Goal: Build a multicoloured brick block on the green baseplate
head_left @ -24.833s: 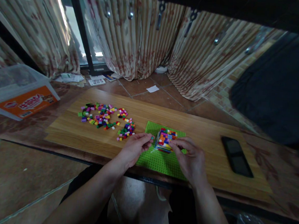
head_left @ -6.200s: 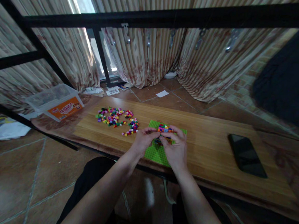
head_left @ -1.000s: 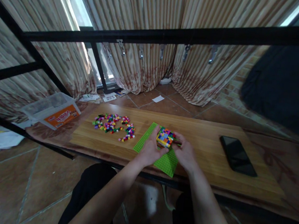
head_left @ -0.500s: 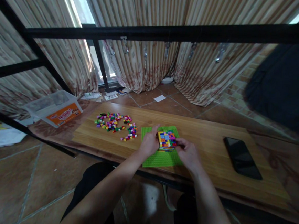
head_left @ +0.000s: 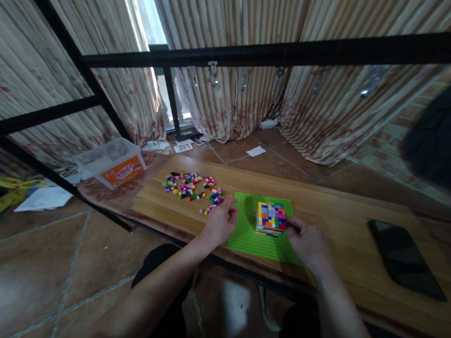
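- Parting from the brick block [head_left: 271, 217], the left hand [head_left: 218, 225] has released its side and hovers left, fingers curled; whether they pinch a brick cannot be told.
- The right hand [head_left: 311, 246] stays at the block's right side, a dark sliver by its fingertips; its hold is unclear.
- Between both hands, the block sits on the green studded baseplate [head_left: 243, 239], its left side now exposed for work.
- Beyond the left hand lie loose bricks [head_left: 187, 188].
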`<state>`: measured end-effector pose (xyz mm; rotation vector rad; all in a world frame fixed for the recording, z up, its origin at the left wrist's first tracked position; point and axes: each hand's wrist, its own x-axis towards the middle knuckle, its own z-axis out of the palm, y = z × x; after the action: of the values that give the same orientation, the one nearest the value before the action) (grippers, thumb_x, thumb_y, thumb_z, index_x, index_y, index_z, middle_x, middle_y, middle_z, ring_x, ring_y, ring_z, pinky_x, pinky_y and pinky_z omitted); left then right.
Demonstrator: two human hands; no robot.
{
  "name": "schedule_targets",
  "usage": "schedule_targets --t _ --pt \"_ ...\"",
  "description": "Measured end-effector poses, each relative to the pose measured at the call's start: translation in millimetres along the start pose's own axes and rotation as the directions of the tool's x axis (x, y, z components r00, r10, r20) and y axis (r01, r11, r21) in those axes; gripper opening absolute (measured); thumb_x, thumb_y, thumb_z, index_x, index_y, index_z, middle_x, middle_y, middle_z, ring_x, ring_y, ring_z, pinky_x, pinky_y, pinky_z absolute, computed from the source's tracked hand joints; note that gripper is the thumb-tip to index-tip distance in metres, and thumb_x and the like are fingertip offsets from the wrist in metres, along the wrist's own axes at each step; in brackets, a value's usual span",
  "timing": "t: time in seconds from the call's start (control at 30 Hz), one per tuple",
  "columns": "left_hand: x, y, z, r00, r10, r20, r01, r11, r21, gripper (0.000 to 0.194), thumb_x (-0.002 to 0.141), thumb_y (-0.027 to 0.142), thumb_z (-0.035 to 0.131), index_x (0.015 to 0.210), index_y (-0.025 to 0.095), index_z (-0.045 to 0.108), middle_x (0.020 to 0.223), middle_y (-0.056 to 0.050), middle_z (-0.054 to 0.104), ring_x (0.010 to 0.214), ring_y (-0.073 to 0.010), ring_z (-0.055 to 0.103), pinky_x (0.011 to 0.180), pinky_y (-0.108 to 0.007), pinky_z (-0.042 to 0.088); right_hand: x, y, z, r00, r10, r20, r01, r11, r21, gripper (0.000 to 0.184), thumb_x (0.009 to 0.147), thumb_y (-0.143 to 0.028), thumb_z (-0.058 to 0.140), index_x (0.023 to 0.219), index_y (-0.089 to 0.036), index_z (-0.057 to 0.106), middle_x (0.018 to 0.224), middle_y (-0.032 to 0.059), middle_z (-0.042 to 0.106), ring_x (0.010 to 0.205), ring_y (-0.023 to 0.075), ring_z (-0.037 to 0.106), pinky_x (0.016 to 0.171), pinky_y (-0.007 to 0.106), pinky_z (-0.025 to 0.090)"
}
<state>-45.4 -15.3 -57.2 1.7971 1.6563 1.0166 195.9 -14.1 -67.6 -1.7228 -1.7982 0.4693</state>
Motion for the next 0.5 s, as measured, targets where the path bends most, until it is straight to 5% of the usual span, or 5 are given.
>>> schedule_targets --t 0.1,0.2,0.3,0.47,0.5 --pt "5.3 -18.8 -32.8 0.992 -0.109 -0.07 0.116 0.988 0.104 0.02 0.076 0.012 0.057 0.094 0.017 0.063 0.077 -0.003 0.067 0.072 -0.0164 0.063 0.071 -0.027 0.049 -0.3 0.9 -4.1 0.997 0.04 -0.062 -0.042 0.999 -0.023 0.033 0.079 -0.033 0.049 0.091 -0.02 0.076 0.072 0.0069 0.075 0.059 0.0233 0.066 0.057 0.033 0.047" --pt "10.8 -38.2 -59.9 0.99 -0.139 -0.03 0.141 0.983 0.12 0.011 0.073 0.011 0.059 0.082 0.017 0.062 0.073 -0.001 0.064 0.069 -0.0147 0.061 0.066 -0.025 0.047 -0.6 0.1 -6.6 0.986 0.103 -0.129 -0.106 0.994 -0.018 0.031 0.079 -0.038 0.052 0.087 -0.02 0.076 0.074 0.0074 0.075 0.064 0.0245 0.067 0.06 0.035 0.048" --pt "9.9 -51.2 -72.3 0.985 -0.167 0.032 0.16 0.975 0.152 0.019 0.071 0.016 0.065 0.089 0.016 0.063 0.073 -0.001 0.064 0.066 -0.0151 0.06 0.064 -0.025 0.046 1.7 -3.9 -5.7 0.952 0.14 -0.272 -0.128 0.99 0.061 0.029 0.078 -0.039 0.056 0.088 -0.02 0.075 0.078 0.0071 0.075 0.069 0.0236 0.068 0.066 0.035 0.05" --pt "4.9 -52.2 -69.7 0.975 -0.206 0.078 0.172 0.933 0.315 0.031 0.069 0.014 0.066 0.1 0.015 0.065 0.081 -0.007 0.069 0.078 -0.0222 0.065 0.076 -0.032 0.048 1.0 -12.1 -7.8 0.696 0.265 -0.668 -0.045 0.944 0.328 0.031 0.081 -0.04 0.058 0.097 -0.017 0.071 0.079 0.0058 0.07 0.062 0.0191 0.064 0.062 0.033 0.051" --pt "4.8 -50.8 -68.2 0.977 -0.201 0.071 0.166 0.927 0.338 0.031 0.069 0.014 0.066 0.099 0.015 0.065 0.082 -0.008 0.069 0.082 -0.0236 0.065 0.078 -0.033 0.048 -2.6 -15.1 -9.8 0.673 0.238 -0.7 -0.006 0.948 0.317 0.03 0.082 -0.039 0.058 0.097 -0.017 0.071 0.081 0.0061 0.069 0.063 0.0193 0.063 0.063 0.034 0.051"
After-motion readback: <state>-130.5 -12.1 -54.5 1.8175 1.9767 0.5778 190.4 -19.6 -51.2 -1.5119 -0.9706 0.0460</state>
